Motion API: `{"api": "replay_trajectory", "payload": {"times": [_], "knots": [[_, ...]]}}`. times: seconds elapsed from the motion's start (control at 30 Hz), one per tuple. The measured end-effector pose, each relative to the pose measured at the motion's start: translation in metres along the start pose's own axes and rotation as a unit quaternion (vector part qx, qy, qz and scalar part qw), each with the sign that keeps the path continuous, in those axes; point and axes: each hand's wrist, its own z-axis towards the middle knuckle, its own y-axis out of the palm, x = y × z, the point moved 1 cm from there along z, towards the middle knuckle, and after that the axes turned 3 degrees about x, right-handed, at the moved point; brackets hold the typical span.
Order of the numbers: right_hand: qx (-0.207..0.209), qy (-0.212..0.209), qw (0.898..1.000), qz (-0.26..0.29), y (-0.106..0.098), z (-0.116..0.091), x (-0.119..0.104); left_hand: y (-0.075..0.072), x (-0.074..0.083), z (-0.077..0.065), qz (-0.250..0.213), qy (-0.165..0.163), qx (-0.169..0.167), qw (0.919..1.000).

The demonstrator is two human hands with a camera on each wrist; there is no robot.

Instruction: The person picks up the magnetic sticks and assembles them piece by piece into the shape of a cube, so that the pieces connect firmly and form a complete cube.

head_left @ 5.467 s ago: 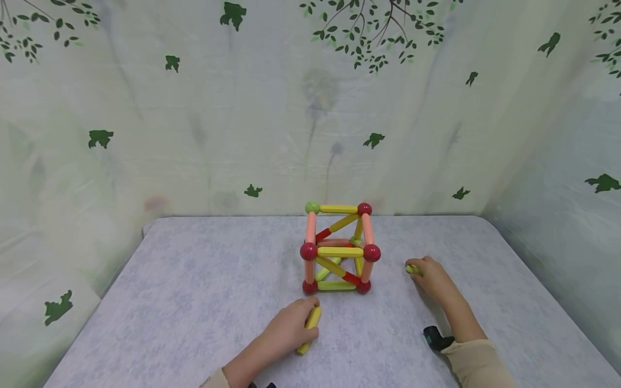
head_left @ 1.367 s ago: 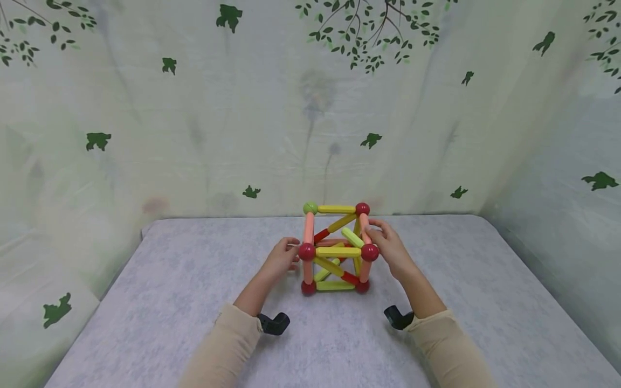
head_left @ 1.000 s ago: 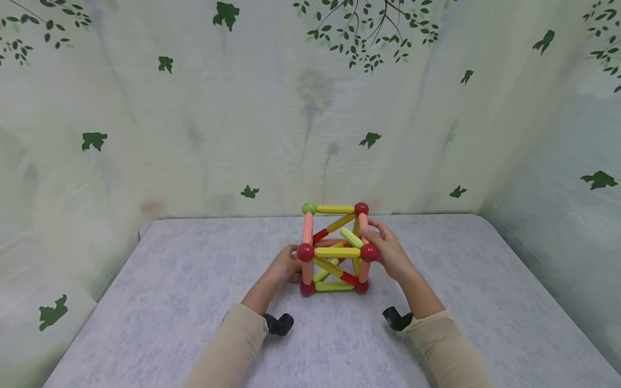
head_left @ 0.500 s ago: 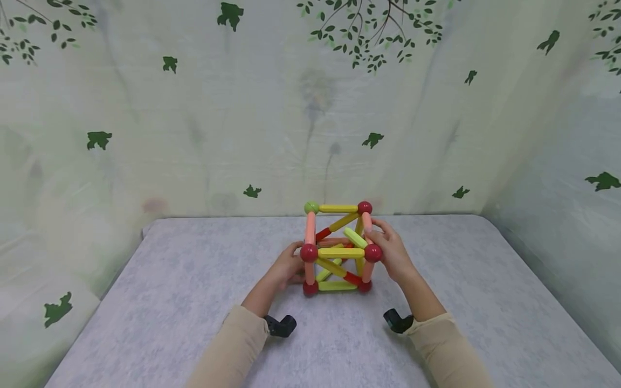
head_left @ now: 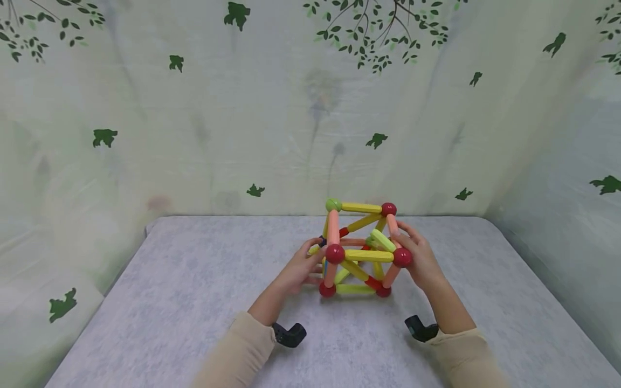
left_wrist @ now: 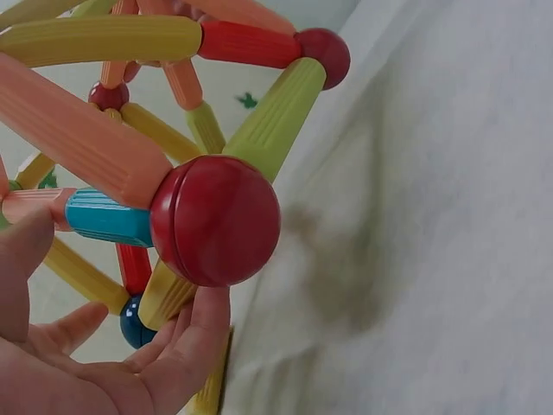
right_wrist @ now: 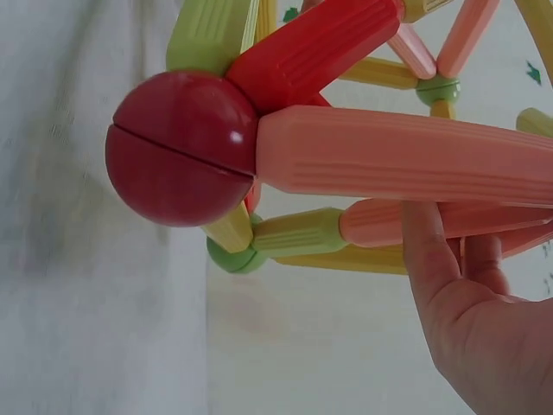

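Note:
A box-shaped frame of magnetic building sticks and balls (head_left: pixel 368 256) stands slightly turned near the middle of the table. Its sticks are yellow, pink, red and lime; most balls are dark red. My right hand (head_left: pixel 421 261) grips a pink stick on the upper right side, its fingers curled behind the stick (right_wrist: pixel 406 156). At the left side my left hand (head_left: pixel 297 272) holds the frame, thumb by a pink-and-blue stick (left_wrist: pixel 108 216) and fingertips beneath a dark red ball (left_wrist: pixel 220 220). A lime stick (head_left: pixel 383 240) slants inward from the front right upper ball.
The grey-blue cloth-covered table (head_left: pixel 204 280) spreads around the frame. Behind it hangs a pale curtain (head_left: pixel 271 118) with leaf prints. A black wrist camera (head_left: pixel 289 335) sits under the left forearm, another black wrist camera (head_left: pixel 421 328) under the right.
Both hands have come from the table to the frame. The separate yellow and lime sticks are no longer in the hands. Just now the frame has shifted right and turned, with both hands following.

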Motion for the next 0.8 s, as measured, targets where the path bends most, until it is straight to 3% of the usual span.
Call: {"api": "replay_trajectory", "payload": {"times": [0.17, 0.43, 0.57, 0.67, 0.73, 0.8], "knots": [[0.003, -0.001, 1.000, -0.014, -0.026, -0.016, 0.001, 0.026, 0.007, -0.009, -0.004, -0.010, -0.016, 0.9998], [0.001, -0.003, 0.999, -0.040, -0.048, -0.026, 0.011, 0.048, -0.028, 0.010, -0.006, -0.026, -0.042, 0.9988], [0.006, 0.004, 0.998, -0.058, -0.050, -0.027, 0.014, 0.051, -0.036, 0.015, -0.013, -0.033, -0.050, 0.9981], [0.006, 0.007, 0.998, -0.063, -0.052, -0.027, 0.015, 0.046, -0.036, 0.018, 0.010, -0.024, -0.047, 0.9986], [0.001, 0.008, 0.998, -0.062, -0.052, -0.027, 0.015, 0.039, -0.033, 0.021, 0.050, 0.002, -0.027, 0.9984], [-0.005, 0.006, 0.997, -0.072, -0.053, -0.027, 0.014, 0.029, -0.031, 0.026, 0.115, 0.050, 0.016, 0.9920]]}}
